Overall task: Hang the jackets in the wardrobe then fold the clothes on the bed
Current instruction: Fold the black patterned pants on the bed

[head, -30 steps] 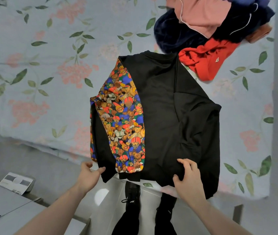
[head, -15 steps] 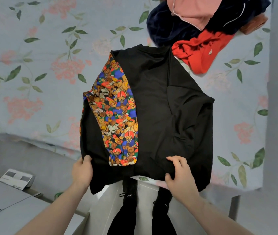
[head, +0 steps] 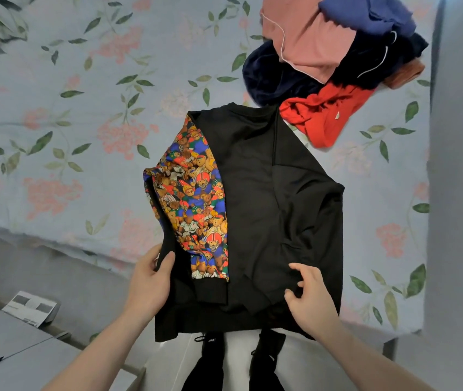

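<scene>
One black sweatshirt (head: 255, 210) with a bear-print sleeve (head: 196, 204) is laid on the bed (head: 63, 142), its hem overhanging the edge. The hem is pinched by the left hand (head: 151, 280) and the right hand (head: 309, 297). One heap of unfolded clothes (head: 331, 60) is noted beyond.

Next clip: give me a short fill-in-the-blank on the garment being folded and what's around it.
1. The black sweatshirt has a sleeve printed with ____.
2. Both hands grip the sweatshirt at its ____ edge: left hand, right hand.
3. The red garment lies at the near edge of a ____ of clothes.

Missing: teddy bears; bottom; pile
</scene>
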`<state>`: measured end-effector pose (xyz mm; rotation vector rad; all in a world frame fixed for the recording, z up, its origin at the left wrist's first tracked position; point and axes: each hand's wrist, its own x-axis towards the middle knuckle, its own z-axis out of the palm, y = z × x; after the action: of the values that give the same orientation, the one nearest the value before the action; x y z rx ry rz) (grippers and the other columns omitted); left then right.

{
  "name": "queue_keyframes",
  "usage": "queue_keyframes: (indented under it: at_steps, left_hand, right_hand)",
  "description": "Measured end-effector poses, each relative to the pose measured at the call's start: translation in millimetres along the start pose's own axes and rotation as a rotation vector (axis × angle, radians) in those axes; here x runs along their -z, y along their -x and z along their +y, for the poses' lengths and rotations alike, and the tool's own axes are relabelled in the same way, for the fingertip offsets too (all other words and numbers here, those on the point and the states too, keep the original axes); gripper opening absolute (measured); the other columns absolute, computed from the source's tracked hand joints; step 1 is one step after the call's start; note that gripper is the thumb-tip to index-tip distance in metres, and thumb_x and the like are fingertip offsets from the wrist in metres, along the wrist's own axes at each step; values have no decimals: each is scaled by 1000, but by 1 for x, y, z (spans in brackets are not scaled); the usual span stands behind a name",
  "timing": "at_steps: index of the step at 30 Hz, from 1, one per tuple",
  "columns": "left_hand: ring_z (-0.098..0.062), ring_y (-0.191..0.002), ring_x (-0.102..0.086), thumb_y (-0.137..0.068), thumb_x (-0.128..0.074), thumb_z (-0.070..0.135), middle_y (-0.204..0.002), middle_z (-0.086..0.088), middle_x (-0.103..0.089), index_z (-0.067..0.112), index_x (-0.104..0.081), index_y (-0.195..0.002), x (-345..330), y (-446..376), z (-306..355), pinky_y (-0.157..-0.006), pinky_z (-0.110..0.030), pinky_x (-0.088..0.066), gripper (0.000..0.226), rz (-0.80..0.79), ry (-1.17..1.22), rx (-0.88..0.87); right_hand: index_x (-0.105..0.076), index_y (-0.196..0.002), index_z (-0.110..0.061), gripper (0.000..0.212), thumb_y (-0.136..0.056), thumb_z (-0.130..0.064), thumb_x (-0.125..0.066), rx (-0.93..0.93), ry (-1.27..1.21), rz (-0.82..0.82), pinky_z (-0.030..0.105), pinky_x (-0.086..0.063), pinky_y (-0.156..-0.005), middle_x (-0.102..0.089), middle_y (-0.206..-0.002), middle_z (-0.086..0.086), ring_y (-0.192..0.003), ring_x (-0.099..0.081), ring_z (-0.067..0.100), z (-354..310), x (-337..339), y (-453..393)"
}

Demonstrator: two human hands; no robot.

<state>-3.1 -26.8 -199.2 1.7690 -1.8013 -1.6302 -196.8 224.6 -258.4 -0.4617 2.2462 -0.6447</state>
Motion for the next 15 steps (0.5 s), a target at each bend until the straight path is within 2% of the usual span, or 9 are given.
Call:
queue_keyframes:
  at_steps: [4, 7, 9, 11, 15]
  left_hand:
    - [-5, -98, -72, -105, -54, 19, -106, 15, -77, 31, -70, -120, -8, 7, 8, -92, -44, -57, 25, 15, -7, -14]
    - [-6, -99, -72, -106, -54, 18, -105, 13, -77, 30, -71, -117, -14, 15, 19, -91, -42, -57, 24, 16, 43, -29]
    - [-6, -98, -72, -105, -54, 16, -104, 12, -77, 29, -70, -114, -19, 19, 30, -87, -36, -56, 23, -1, 68, -59]
    - [-3, -95, -72, -105, -54, 16, -102, 15, -76, 31, -69, -115, -25, 22, 39, -82, -29, -55, 24, -39, 68, -82]
    - [10, -89, -68, -106, -53, 20, -101, 16, -74, 38, -64, -116, -35, 13, 41, -68, -9, -49, 24, -102, -84, -84]
  right_hand:
    - [-49, -139, -30, 51, -92, -18, -66, -115, -33, 3, 27, -48, -88, -39, -129, -10, -93, -54, 0, 17, 13, -5]
    - [-47, -141, -24, 52, -92, -19, -66, -225, -62, 20, 33, -49, -92, -42, -136, 0, -88, -56, 5, 33, 22, -9]
    - [-46, -144, -22, 56, -91, -20, -66, -298, -80, 39, 40, -50, -100, -43, -142, 6, -104, -61, 18, 45, 28, -10]
    - [-43, -147, -21, 62, -90, -23, -68, -350, -85, 45, 45, -49, -106, -44, -145, 10, -120, -58, 28, 55, 33, -12]
    - [-38, -152, -17, 74, -88, -29, -72, -452, -133, 29, 48, -48, -108, -48, -147, 12, -127, -56, 33, 67, 40, -13]
